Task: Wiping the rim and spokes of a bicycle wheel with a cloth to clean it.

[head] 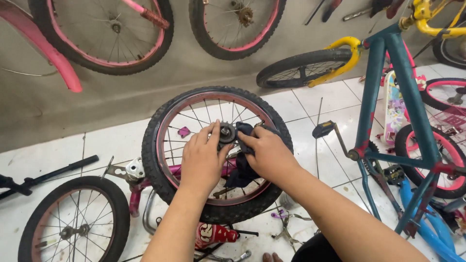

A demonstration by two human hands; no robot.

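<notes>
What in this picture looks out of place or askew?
Loose parts lie scattered on the tiled floor: a small wheel lies flat, and a red can lies on its side under the held wheel.

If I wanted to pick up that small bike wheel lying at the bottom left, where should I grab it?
Probably by the tyre of the small wheel, at its near-right edge, coming from above. It lies flat on the tiled floor, so the thick rubber rim offers a full grip, while the thin spokes and hub do not.

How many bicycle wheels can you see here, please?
8 wheels: two on the wall, one under the hands, one bottom left, one with a yellow fender, three at right; others may be hidden.
</notes>
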